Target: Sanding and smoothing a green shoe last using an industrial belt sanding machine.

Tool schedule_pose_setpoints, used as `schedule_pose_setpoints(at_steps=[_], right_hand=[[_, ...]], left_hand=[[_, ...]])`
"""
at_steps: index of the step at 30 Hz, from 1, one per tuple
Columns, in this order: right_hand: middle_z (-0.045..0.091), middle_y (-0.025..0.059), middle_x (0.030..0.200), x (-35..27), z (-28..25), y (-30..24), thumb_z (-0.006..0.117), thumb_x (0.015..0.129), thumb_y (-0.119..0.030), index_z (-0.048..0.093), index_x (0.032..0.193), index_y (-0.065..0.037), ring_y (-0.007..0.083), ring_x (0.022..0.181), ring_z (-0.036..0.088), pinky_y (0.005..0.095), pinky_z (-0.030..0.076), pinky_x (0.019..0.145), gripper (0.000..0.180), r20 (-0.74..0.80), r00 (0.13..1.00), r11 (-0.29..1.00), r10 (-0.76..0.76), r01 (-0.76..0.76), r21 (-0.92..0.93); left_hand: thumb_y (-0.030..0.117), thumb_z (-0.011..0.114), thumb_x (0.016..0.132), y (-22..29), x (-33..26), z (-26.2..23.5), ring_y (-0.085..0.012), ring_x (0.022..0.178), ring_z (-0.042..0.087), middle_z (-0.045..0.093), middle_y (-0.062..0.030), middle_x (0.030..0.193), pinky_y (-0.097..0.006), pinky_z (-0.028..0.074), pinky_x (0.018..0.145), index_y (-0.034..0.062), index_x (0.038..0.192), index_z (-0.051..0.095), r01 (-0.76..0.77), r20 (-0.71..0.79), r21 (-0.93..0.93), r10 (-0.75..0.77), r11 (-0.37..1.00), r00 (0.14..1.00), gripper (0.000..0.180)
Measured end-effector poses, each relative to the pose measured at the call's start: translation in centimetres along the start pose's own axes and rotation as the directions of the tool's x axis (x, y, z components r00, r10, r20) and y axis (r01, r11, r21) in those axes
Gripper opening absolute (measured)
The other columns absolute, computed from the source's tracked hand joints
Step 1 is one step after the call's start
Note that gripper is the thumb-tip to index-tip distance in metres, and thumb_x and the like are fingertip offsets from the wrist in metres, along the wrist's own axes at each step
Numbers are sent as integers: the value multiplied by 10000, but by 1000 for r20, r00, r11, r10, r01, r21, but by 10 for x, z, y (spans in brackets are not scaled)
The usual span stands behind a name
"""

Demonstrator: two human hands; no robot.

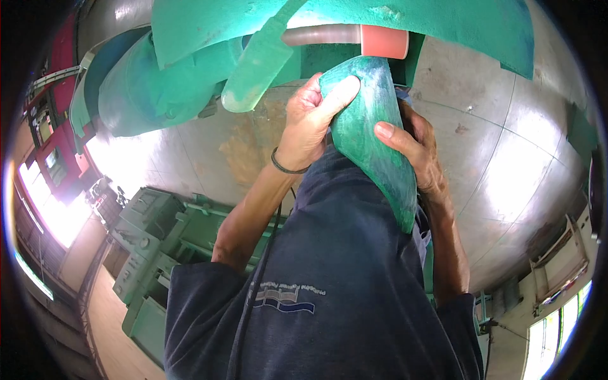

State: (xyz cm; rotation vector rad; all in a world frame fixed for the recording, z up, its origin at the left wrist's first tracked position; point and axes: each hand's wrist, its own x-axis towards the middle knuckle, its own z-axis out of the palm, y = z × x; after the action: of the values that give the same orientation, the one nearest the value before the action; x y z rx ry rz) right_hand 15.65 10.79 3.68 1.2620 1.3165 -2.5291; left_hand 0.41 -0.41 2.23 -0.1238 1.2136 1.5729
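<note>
Both hands grip a scuffed green curved piece point(370, 117), broad at its far end and tapering to a point near my shirt; its exact kind is unclear. My left hand point(311, 120) is closed on its upper left edge, thumb lying on the face and fingers mostly hidden behind. Lower on the right edge, my right hand point(415, 149) pinches it, thumb in front and fingers behind. The broad end is right below a salmon-pink cylinder point(384, 42) on a pale shaft point(323, 35). I cannot tell whether the two touch.
A green machine hood point(443, 25) arches over the cylinder. A translucent green paddle-shaped bar point(256, 69) hangs left of it, beside a rounded green housing point(149, 88). Another green machine point(149, 221) stands at lower left. Tiled floor point(506, 145) shows on the right. A cord point(253, 285) runs down my shirt.
</note>
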Motion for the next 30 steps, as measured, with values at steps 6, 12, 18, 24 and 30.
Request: schedule_pose_setpoints(at_steps=[6,12,18,24,30], right_hand=[[636,240,1250,-7,2,1,756,780,-431,528,1369,101,311,1167,607,400,440,1032,825,-8,996,995,-88,88,-49],[619,245,1284,1,1,4,748,771,-452,513,1393,103,316,1206,587,406,419,1062,866,-11,999,999,-36,36,-11],[607,246,1301,-2,3,8,742,770,-465,499,1402,107,320,1212,582,410,417,1069,886,2,997,997,-71,71,-10],[623,245,1272,-10,10,5,785,765,-373,511,1370,123,299,1194,596,398,445,1043,828,-53,985,986,-164,164,-3],[680,188,1191,-32,41,3,745,898,-337,577,1339,46,226,1158,625,345,485,985,608,-298,874,883,-383,251,-397]], left_hand=[[104,718,948,2,-8,2,-99,927,666,711,-63,1085,-266,543,818,2,1128,630,-63,5,91,63,994,998,225],[77,729,934,1,-1,-1,-89,919,659,709,-54,1061,-258,540,811,5,1101,632,-53,-4,88,53,995,999,206],[73,734,930,3,-4,-1,-82,909,655,708,-49,1050,-254,540,800,9,1105,633,-75,0,118,75,990,997,212],[94,732,939,6,-12,4,-76,935,637,689,-36,1061,-261,527,833,18,1089,621,-101,29,134,98,986,995,201],[331,556,1061,-21,-27,3,-103,1039,611,659,-34,1175,-281,509,902,36,1199,621,50,-112,49,-44,998,993,332]])
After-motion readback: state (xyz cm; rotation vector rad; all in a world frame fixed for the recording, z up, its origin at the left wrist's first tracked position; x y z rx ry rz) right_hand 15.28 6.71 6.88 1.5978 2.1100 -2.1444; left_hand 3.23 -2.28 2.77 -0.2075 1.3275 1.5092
